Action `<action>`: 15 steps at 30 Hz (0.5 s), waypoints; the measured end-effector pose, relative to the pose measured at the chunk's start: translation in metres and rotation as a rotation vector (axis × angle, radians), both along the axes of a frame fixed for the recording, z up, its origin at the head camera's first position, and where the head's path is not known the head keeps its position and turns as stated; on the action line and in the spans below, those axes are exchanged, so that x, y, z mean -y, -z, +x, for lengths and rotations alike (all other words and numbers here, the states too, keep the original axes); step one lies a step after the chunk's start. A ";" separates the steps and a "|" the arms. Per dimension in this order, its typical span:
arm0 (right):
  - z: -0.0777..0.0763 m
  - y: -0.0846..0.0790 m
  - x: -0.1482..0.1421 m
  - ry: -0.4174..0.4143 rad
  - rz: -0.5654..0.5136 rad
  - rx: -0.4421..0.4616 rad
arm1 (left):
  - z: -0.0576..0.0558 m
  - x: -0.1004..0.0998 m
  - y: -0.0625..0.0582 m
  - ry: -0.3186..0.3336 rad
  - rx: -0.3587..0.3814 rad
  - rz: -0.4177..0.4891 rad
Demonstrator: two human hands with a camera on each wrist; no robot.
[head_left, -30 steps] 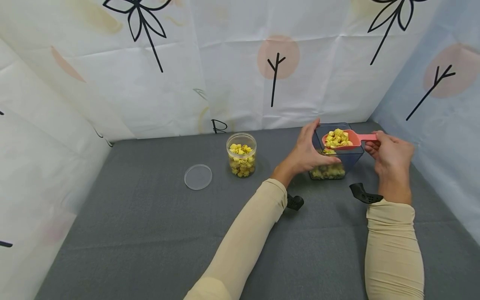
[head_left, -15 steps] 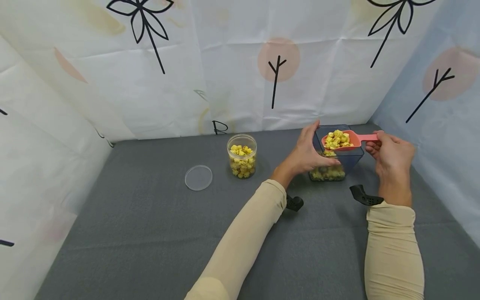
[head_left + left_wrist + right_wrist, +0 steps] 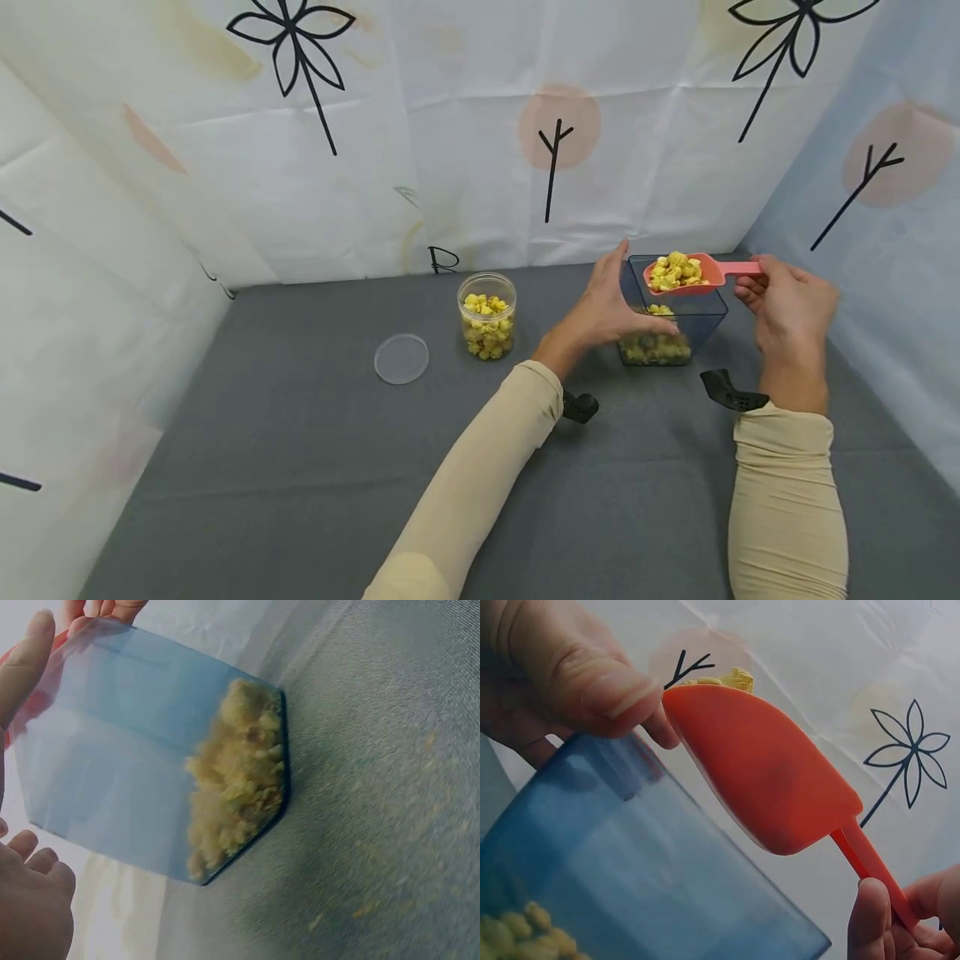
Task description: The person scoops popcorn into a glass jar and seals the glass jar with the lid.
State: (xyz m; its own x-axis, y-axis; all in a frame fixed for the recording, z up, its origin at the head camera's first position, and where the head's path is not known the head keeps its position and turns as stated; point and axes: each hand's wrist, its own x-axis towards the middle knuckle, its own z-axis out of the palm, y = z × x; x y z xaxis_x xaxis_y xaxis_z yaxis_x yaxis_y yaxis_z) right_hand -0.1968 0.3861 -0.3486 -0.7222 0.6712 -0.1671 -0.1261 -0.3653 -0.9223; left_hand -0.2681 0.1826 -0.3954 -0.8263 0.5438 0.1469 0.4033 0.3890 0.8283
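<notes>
A clear bluish square container, with popcorn in its bottom part, stands upright at the back right of the table. My left hand is spread at its left side, thumb across the front near the rim; in the left wrist view its fingers lie apart from the wall. The handle of a red scoop is pinched between the thumb and fingers of my right hand. Popcorn heaps in the scoop, which is held level over the container's opening.
Left of the container stands an uncovered clear round jar with popcorn inside. A clear round lid lies flat beside it on the grey tablecloth. White patterned cloth hangs behind and at both sides.
My left hand has shifted slightly left and spread away from the container. The right hand keeps the loaded scoop above the opening. The head view has tilted up a little.
</notes>
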 end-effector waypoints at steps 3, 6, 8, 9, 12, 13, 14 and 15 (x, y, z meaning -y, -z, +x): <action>0.000 -0.003 0.004 -0.016 0.003 -0.030 | -0.001 0.007 -0.004 -0.012 -0.022 0.014; 0.000 -0.007 0.008 -0.021 0.002 -0.058 | -0.001 0.014 -0.009 -0.013 -0.034 0.023; -0.001 -0.009 0.010 -0.023 0.008 -0.069 | -0.001 0.019 -0.012 -0.015 -0.039 0.034; -0.001 -0.010 0.011 -0.023 0.012 -0.073 | 0.000 0.021 -0.014 -0.017 -0.039 0.038; 0.000 -0.014 0.014 -0.023 0.018 -0.085 | 0.001 0.026 -0.019 -0.016 -0.044 0.051; 0.000 -0.015 0.015 -0.026 0.017 -0.091 | 0.001 0.028 -0.021 -0.016 -0.044 0.055; 0.000 -0.017 0.017 -0.027 0.017 -0.097 | 0.002 0.029 -0.022 -0.018 -0.046 0.055; 0.000 -0.018 0.018 -0.029 0.015 -0.105 | 0.002 0.031 -0.024 -0.020 -0.050 0.054</action>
